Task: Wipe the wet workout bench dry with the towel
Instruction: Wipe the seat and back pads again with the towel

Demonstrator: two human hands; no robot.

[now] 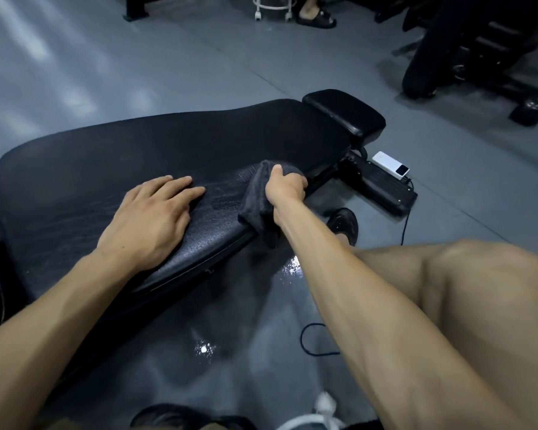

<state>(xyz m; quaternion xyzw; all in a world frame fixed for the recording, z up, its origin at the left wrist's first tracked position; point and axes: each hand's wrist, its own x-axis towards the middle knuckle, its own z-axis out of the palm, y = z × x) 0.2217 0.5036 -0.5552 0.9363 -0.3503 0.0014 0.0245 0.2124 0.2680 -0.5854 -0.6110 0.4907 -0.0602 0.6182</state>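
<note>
Right hand [284,187], bunched towel [257,201], pebbled bench [137,150].

The bench [106,169] has black padding that looks like leather or vinyl, with a grained, slightly rough texture and a dull shine near the front edge. The towel [255,206] is dark grey cloth, soft and matt. The floor [106,72] is grey, smooth and semi-glossy, with wet bright spots. The power bank [390,164] is glossy white plastic.

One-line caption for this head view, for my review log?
Right hand presses a dark towel on the black bench pad; left hand rests flat beside it.
</note>
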